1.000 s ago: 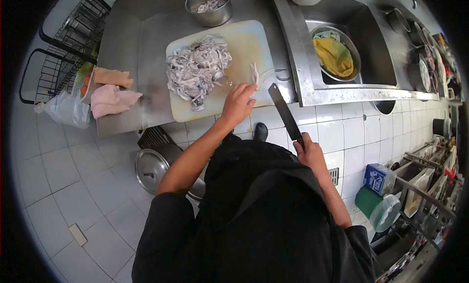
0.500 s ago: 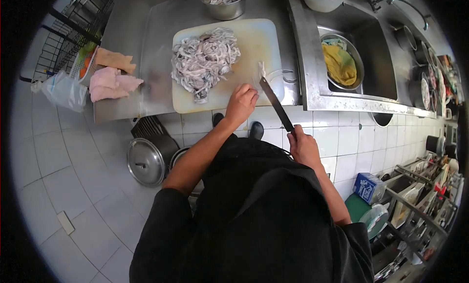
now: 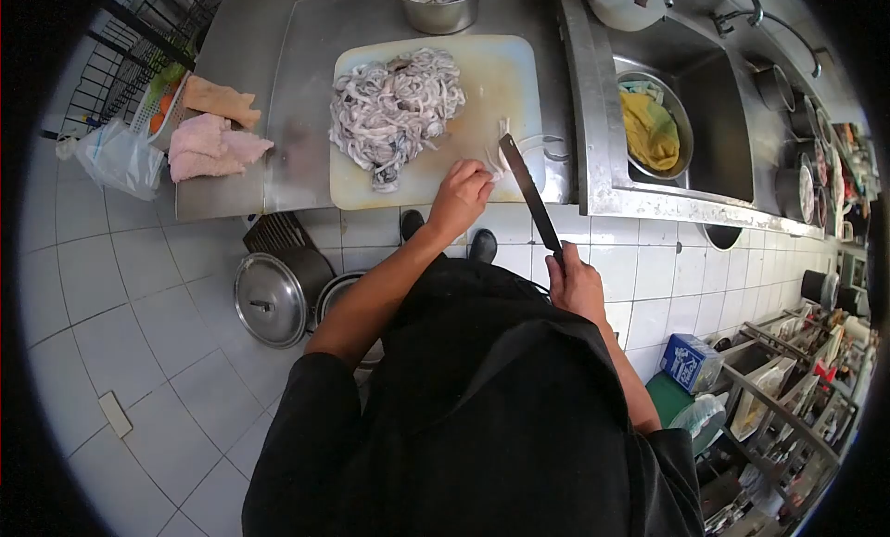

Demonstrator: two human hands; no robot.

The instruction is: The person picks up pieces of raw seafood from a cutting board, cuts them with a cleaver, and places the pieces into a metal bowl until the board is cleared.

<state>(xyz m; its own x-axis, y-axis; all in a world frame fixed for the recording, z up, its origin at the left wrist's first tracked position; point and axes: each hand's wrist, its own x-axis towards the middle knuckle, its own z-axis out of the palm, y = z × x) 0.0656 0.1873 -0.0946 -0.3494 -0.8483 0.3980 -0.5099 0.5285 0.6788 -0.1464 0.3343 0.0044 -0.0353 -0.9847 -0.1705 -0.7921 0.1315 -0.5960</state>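
Observation:
A white cutting board (image 3: 501, 69) lies on the steel counter, with a heap of pale squid tentacles (image 3: 394, 115) over its left part. My left hand (image 3: 463, 194) is closed at the board's front edge, its fingertips pinched on a thin pale squid tentacle (image 3: 497, 169). The handle of a long dark-bladed knife (image 3: 531, 196) is wrapped in my right hand (image 3: 577, 285). Its blade slants up to the left, the tip over the board beside my left fingers. More thin strands (image 3: 533, 143) trail across the board's right edge onto the counter.
A steel pot (image 3: 440, 13) with more pale pieces stands behind the board. Pink cloth (image 3: 211, 147) and an orange-tan cloth (image 3: 221, 101) lie left. To the right, the sink (image 3: 714, 110) holds a bowl with yellow cloth (image 3: 649, 134). A lidded pot (image 3: 271, 300) stands below.
The knife has moved slightly forward over the board beside the strands. My left hand stays pinched in nearly the same place. The whole view has shifted a little.

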